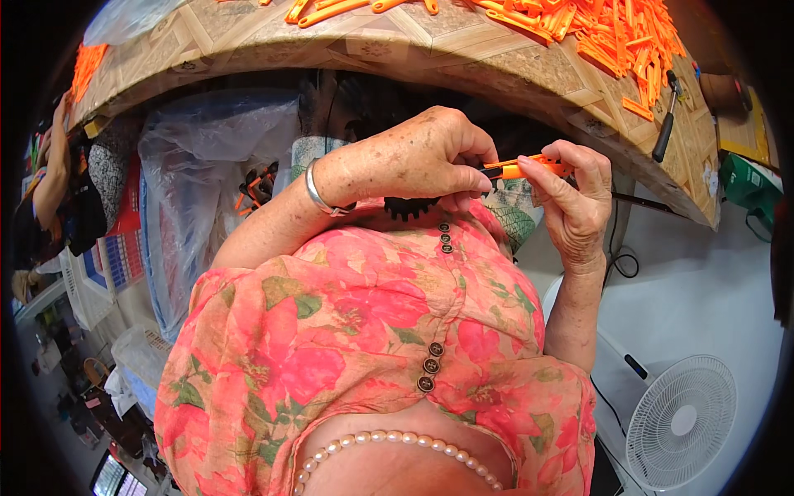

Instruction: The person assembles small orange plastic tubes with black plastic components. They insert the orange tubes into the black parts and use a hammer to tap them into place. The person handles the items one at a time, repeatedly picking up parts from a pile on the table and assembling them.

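Note:
In front of my chest, my right hand is closed around a long, narrow orange plastic handle, pinching it between thumb and fingers. My left hand, with a silver bangle at its wrist, is closed at the left end of that piece. Its fingertips meet a small black part there; the fingers partly hide where the two join. Below the left hand, a black toothed piece shows against my floral top. On the patterned table beyond lies a large heap of similar orange plastic pieces.
A tool with a black handle lies at the table's right edge. Left of me stands a container lined with clear plastic, with black-and-orange pieces inside. A white fan is at lower right. Another person's arm shows far left.

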Available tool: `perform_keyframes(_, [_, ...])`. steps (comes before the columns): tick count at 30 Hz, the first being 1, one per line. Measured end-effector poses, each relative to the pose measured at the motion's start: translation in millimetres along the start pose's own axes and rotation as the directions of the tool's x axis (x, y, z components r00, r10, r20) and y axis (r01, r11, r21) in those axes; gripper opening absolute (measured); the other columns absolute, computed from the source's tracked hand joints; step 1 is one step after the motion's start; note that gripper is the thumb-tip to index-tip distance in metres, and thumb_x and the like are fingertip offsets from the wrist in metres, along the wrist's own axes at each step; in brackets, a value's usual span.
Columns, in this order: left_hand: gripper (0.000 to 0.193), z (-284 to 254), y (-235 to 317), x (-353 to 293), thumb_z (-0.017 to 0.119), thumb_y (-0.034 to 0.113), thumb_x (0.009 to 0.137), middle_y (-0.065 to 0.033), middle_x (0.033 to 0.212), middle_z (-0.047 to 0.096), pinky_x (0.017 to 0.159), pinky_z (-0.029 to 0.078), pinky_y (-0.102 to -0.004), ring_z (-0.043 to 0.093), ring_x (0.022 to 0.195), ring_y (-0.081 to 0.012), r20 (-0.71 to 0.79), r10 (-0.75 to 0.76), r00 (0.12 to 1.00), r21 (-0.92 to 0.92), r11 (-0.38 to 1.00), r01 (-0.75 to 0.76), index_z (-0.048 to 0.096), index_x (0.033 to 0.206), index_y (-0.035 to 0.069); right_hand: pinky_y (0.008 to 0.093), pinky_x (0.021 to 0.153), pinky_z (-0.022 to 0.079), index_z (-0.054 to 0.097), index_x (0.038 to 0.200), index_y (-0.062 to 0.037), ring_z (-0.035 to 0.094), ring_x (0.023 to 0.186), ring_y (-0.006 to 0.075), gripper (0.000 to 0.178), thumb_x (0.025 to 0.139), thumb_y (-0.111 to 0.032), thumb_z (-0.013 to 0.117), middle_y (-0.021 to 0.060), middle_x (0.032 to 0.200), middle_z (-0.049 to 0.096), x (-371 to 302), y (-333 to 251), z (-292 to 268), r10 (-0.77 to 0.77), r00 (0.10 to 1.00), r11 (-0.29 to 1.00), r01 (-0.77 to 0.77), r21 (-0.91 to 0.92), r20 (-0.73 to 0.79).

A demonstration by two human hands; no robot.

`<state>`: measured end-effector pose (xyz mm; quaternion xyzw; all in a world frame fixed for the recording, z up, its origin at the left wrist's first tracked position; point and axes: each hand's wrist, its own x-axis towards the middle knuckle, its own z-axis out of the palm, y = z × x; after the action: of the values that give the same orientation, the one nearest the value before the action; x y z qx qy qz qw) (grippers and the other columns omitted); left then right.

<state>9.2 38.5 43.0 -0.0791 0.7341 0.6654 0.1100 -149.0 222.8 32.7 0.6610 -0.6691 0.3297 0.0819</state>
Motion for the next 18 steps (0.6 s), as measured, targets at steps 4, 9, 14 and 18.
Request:
perform_keyframes(4, [0.017,0.9,-0.2,0.3,0.062,0.003,0.091,-0.0062,0.079,0.069,0.063,0.057,-0.0234,0.069,0.072,-0.0104,0.007,0.010,1.000,-0.009,1.000,-0.010,0.063,0.105,-0.005,0.0315,0.075,0.051,0.076,0.103,-0.0198,0.055,0.092,0.0213,0.046,0.062,0.001,0.073,0.0013,0.102,0.061,-0.5,-2.1,2.5,-0.007,1.000,1.000,0.007,0.019,0.012])
perform_keyframes(9, [0.017,1.7,-3.2,-1.1,0.061,0.004,0.091,-0.0063,0.079,0.068,0.064,0.057,-0.0232,0.068,0.072,-0.0101,-0.005,0.028,1.000,-0.014,1.000,-0.028,0.063,0.106,-0.005,0.0322,0.074,0.052,0.076,0.104,-0.0195,0.056,0.091,0.0213,0.045,0.063,0.001,0.073,0.0012,0.102,0.060,3.6,-5.2,5.5,-0.057,0.998,0.998,0.056,0.021,0.026])
perform_keyframes(14, [0.017,3.2,-5.0,-0.4,0.062,0.007,0.091,-0.0063,0.075,0.068,0.061,0.056,-0.0238,0.068,0.068,-0.0106,-0.037,0.076,0.996,0.050,0.996,-0.075,0.065,0.104,-0.005,0.0326,0.074,0.052,0.076,0.104,-0.0190,0.057,0.091,0.0215,0.045,0.063,0.000,0.073,0.0012,0.102,0.060,-1.4,-3.7,10.2,-0.024,1.000,0.998,0.023,0.057,0.017])
perform_keyframes(18, [0.017,3.5,-10.3,2.0,0.065,0.009,0.088,-0.0098,0.068,0.067,0.057,0.053,-0.0279,0.067,0.060,-0.0157,-0.099,0.278,0.955,0.322,0.917,-0.234,0.066,0.098,-0.004,0.0330,0.076,0.051,0.076,0.103,-0.0186,0.056,0.092,0.0215,0.042,0.065,0.000,0.073,0.0017,0.102,0.060,-1.7,-2.6,13.1,-0.026,0.999,0.998,0.023,0.065,0.044])
